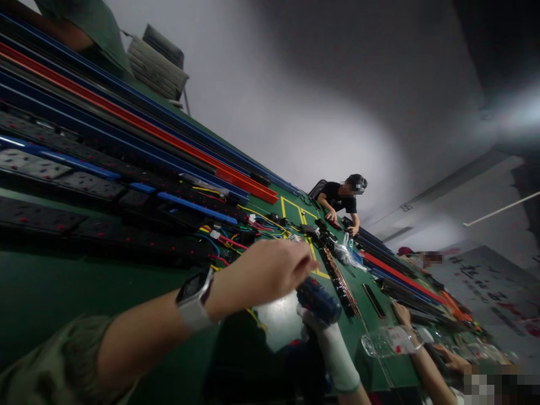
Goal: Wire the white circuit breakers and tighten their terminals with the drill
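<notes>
My left hand (270, 270), bare and with a watch (194, 286) on its wrist, reaches across the middle with its fingers pinched together; whatever lies between them is too small or hidden to name. Just below its fingertips is a dark blue power driver (319, 301). My right hand (331, 343), in a white glove, is wrapped round this tool from below. Coloured wires (230, 242) and the ends of long black socket strips (139, 236) lie on the green table (84, 304) behind and left of my left hand.
Blue rails and an orange rail (248, 185) run along the upper left. Across the table sits a person in black (340, 197). At the right are a clear bottle (386, 341), a dark flat bar (373, 300), a copper-coloured strip (340, 281) and another person's arms (426, 365).
</notes>
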Available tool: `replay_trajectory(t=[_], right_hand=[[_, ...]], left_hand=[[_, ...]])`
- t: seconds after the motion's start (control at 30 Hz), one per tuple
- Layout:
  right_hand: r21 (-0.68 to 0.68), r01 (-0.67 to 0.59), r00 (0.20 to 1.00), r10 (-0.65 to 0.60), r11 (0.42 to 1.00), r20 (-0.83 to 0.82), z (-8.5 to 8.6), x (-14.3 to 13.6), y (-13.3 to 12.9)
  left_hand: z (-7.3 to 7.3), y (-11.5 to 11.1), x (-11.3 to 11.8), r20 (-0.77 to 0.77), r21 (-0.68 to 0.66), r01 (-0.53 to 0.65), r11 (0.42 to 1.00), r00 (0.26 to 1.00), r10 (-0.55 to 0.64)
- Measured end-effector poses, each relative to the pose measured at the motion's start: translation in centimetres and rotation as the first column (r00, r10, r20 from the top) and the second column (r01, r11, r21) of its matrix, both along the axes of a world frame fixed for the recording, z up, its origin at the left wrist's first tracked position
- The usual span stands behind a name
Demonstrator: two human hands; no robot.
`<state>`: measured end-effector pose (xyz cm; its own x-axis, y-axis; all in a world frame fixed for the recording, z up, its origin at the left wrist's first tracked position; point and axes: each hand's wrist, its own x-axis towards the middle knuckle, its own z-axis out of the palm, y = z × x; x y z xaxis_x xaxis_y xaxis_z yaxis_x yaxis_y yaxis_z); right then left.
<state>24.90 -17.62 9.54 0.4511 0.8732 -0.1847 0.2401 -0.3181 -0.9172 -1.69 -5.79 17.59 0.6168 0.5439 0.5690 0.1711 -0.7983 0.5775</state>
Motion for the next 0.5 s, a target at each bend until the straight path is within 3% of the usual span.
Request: replay_trajectory(t=[0.07,0.13,0.27,0.37,0.5], right_hand=[[-0.031,-0.003,1.0,0.003,1.0,0.006,0.1,-0.2,0.0],[-0.041,-0.001,1.0,0.001,0.999,-0.006,0.3,-0.5,-0.2],[-0.016,0.022,0.998,-0.022,1.0,-0.054,0.6,-1.2,-0.8],[-0.041,0.001,0.997,-0.004,0.999,-0.074,0.9,-1.4,-1.1],[-0.055,-0.029,0.997,0.025,0.998,-0.072,1.3,-1.5,-1.2]], left_hand=[[-1.9,4.6,2.4,-0.057,0.028,-0.057,0.998,0.997,0.058],[-5.3,7.8,4.1,-0.139,0.069,-0.059,0.996,0.988,0.068],[-11.4,10.4,5.3,-0.205,-0.034,-0.071,0.997,0.977,0.062],[-13.6,11.2,5.2,-0.246,-0.062,-0.011,0.998,0.969,-0.005],[-14.6,11.8,5.1,-0.261,-0.079,0.044,0.996,0.963,-0.063]])
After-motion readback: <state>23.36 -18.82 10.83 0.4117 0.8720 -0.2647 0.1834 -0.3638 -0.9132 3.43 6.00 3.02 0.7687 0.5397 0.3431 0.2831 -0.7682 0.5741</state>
